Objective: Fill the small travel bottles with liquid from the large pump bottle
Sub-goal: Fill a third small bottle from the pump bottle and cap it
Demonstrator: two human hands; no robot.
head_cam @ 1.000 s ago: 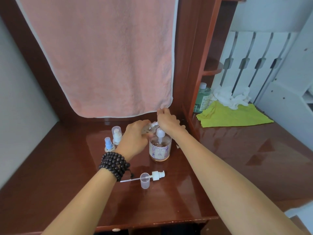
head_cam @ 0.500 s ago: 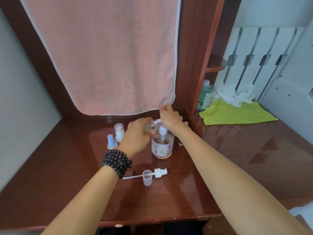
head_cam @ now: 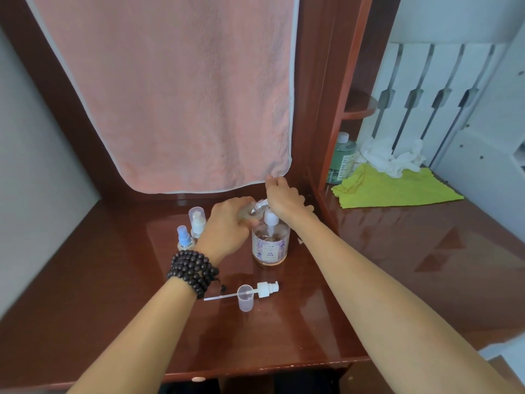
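Note:
The large pump bottle, clear with a floral label and pale liquid, stands upright at the middle of the wooden desk. My right hand rests on top of its white pump head. My left hand grips a small clear travel bottle, tilted with its open neck against the pump's nozzle. Two more small bottles stand to the left: a blue-capped spray bottle and a white-pump bottle under a clear cap. A loose small pump with its dip tube and a clear cap lie in front.
A pink towel hangs over the back of the desk. To the right, past a wooden upright, sit a green bottle, a yellow-green cloth and a crumpled white cloth.
Both hands keep their hold at the pump bottle; only the camera view has shifted slightly.

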